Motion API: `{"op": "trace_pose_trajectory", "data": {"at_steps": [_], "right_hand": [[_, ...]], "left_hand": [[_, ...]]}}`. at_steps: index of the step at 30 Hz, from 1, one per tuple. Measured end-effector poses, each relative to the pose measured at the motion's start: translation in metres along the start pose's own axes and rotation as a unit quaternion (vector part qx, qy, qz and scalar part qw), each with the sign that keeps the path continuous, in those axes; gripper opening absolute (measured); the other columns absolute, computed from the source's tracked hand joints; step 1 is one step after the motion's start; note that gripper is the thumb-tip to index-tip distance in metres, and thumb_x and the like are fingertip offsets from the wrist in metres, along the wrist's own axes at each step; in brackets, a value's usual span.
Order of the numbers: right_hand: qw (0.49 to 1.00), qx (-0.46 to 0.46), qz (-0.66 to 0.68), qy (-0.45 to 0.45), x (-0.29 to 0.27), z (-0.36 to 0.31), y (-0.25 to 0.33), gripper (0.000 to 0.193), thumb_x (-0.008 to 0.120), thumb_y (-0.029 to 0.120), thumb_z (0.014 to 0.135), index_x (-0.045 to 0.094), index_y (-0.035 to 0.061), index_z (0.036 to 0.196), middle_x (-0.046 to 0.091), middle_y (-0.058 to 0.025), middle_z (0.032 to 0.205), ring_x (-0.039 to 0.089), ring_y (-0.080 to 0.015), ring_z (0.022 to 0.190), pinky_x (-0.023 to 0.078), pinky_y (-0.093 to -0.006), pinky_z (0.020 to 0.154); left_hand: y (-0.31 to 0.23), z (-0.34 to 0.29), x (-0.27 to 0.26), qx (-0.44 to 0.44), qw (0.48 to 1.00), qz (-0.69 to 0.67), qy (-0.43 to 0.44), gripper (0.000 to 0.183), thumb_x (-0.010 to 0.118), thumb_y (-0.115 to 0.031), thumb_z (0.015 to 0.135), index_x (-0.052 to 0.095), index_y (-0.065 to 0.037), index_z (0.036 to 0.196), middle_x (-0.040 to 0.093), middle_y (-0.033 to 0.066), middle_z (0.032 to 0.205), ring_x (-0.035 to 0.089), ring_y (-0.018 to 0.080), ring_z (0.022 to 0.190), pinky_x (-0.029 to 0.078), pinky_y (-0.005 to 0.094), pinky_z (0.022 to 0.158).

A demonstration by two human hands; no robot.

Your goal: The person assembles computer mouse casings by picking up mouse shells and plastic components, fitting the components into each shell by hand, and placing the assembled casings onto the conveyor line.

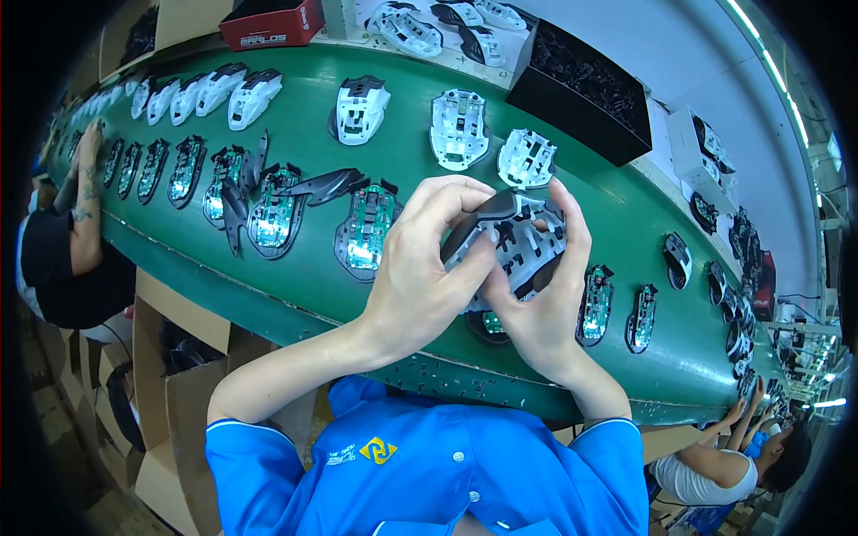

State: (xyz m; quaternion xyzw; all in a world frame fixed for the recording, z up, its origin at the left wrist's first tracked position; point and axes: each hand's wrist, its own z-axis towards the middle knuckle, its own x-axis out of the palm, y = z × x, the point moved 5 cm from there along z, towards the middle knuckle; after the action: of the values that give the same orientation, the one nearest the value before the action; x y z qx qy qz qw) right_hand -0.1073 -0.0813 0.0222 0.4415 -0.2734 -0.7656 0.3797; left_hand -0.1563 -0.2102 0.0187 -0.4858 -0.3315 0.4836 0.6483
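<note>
Over the middle of the green bench, both of my hands grip a black-and-white computer mouse shell [527, 250], its ribbed white inside facing me. My left hand [413, 263] is closed round its black side, the thumb pressed on the inner edge. On the opposite side, my right hand [547, 313] pinches it with thumb and fingers. Just beyond it lie a small white shell part [525, 159] and a larger white mouse shell [459, 129]. A mouse base with a green circuit board [366, 230] sits left of my left hand; another base [493, 323] is partly hidden beneath my hands.
Black side pieces [323, 187] lie across circuit-board bases at the left. White shells [256, 98] line the far left. A black bin of small parts [585, 89] and a red box [271, 24] stand at the back. Co-workers sit at left [67, 241] and right [715, 469].
</note>
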Motion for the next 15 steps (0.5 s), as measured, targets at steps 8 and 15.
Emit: {"op": "trace_pose_trajectory", "data": {"at_steps": [8,15], "right_hand": [[0.997,0.007,0.078,0.003,-0.009,0.007,0.005,0.070,0.069,-0.004,0.071,0.035,0.0011,0.131,0.055,-0.0110,0.106,0.060,-0.0152,0.092,0.053,-0.0275,0.075],[0.992,0.011,0.128,-0.017,-0.003,0.006,0.005,0.068,0.067,-0.005,0.072,0.033,0.0002,0.131,0.054,-0.0098,0.106,0.058,-0.0149,0.094,0.051,-0.0274,0.078]], "left_hand": [[-0.015,-0.008,-0.009,-0.013,0.991,0.102,0.085,0.043,0.060,-0.005,0.075,0.052,0.007,0.115,0.060,0.0199,0.093,0.062,0.0282,0.076,0.050,0.0353,0.067],[-0.012,-0.010,-0.006,0.016,0.989,0.132,0.056,0.040,0.059,-0.001,0.075,0.053,0.008,0.113,0.061,0.0219,0.096,0.064,0.0321,0.081,0.051,0.0375,0.069]]}}
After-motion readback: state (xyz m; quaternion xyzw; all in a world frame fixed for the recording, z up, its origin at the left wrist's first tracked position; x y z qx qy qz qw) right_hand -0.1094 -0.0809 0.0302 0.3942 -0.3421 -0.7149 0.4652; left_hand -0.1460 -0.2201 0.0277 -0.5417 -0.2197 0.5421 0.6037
